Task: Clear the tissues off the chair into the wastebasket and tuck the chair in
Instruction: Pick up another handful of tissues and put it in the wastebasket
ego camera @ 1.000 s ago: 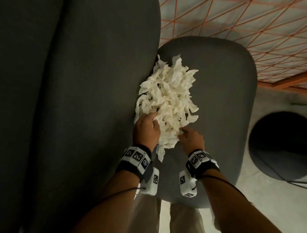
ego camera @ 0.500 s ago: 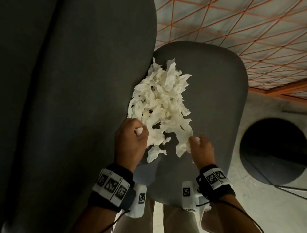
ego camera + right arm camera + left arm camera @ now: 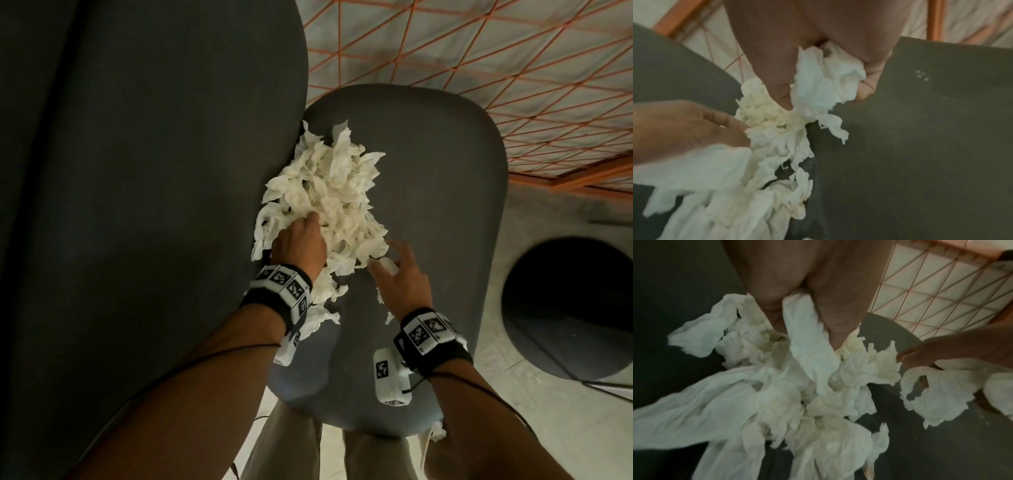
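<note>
On the grey seat of the chair (image 3: 442,192) lies a heap of crumpled white tissues (image 3: 329,192), pushed toward the seat's left side, against the dark upholstered mass (image 3: 137,205) that fills the left of the head view. Both forearms reach forward and down from the bottom edge of that view, each wrist wrapped in a black band with square printed markers. The left hand (image 3: 299,241) is buried knuckles-up in the near left part of the heap; the left wrist view shows its fingers (image 3: 838,318) curled down into the paper with a twisted strip of tissue clamped between them. The right hand (image 3: 402,277) sits at the heap's near right edge, fingers bent, and the right wrist view shows a wad of tissue gripped between thumb and curled fingers (image 3: 869,78), with loose strands trailing from it to the rest of the heap. A few small scraps lie on the seat near the right wrist. To the right of the chair, on the pale floor, stands the dark round wastebasket (image 3: 575,308), its far side cut off by the frame edge and its inside too dark to read. How deep the left fingertips go into the heap is hidden by paper
</note>
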A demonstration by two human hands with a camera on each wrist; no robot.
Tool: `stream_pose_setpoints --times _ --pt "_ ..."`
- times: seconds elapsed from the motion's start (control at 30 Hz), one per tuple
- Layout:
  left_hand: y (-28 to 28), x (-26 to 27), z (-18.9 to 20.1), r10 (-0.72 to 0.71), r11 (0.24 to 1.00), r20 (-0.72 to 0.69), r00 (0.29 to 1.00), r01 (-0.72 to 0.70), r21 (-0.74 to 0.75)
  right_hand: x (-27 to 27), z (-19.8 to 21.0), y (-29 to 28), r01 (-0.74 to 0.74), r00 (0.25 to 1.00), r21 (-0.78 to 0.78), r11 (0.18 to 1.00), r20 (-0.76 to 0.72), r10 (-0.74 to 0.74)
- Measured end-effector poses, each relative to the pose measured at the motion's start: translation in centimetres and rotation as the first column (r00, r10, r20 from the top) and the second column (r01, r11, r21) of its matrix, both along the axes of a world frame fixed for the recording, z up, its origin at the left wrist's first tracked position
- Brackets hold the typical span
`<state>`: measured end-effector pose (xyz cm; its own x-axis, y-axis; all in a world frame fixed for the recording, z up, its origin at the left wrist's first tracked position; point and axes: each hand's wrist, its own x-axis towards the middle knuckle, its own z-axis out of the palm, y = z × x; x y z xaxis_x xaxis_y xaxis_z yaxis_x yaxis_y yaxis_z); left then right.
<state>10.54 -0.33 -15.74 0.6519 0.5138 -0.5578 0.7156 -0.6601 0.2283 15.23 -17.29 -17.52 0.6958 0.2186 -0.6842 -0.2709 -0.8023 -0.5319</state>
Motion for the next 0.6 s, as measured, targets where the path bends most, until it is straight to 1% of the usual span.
stream_pose_setpoints --times 0.07,0.13,0.2,0.27,0.33,0.37,0.43,0.53,0.6 --pt "0.3 -0.4 -0.7 0.0 1.0 0.038 0.999 -0.001 0.02 0.5 -0.3 1.1 -0.129 0.991 -0.049 0.99 0.039 0.131" --pt "0.5 -1.1 -0.8 0.01 0.999 0.134 0.991 -0.014 0.032 1.0 -0.8 2.2 -0.207 0.974 -0.072 0.976 0.077 0.212" --pt "0.6 -1.9 -0.6 0.016 0.999 0.232 0.972 -0.027 0.047 1.6 -1.1 3.1 -0.23 0.965 -0.103 0.968 0.103 0.241" --pt "0.7 -2.7 -0.2 0.027 0.997 0.32 0.947 -0.048 0.056 2.0 -1.2 3.8 -0.236 0.965 -0.162 0.958 0.073 0.25" --pt "0.9 -3.3 -0.1 0.049 0.996 0.364 0.93 -0.075 0.056 2.4 -1.0 4.2 -0.219 0.971 -0.195 0.956 0.049 0.232" --pt "1.0 -3.5 -0.2 0.055 0.996 0.365 0.93 -0.078 0.051 2.6 -0.9 4.2 -0.191 0.979 -0.182 0.964 0.038 0.201" --pt "1.1 -3.6 -0.7 0.039 0.999 0.312 0.949 -0.049 0.023 2.7 -0.7 3.8 -0.127 0.991 -0.122 0.984 0.029 0.132" --pt "1.1 -3.1 -1.6 -0.011 1.0 0.219 0.976 0.01 0.005 2.7 -0.3 2.8 -0.097 0.993 -0.07 0.993 0.061 0.102" --pt "1.0 -2.6 -2.0 -0.023 1.0 0.206 0.978 0.021 0.015 2.6 0.2 2.2 -0.056 0.996 -0.06 0.997 0.068 0.06"
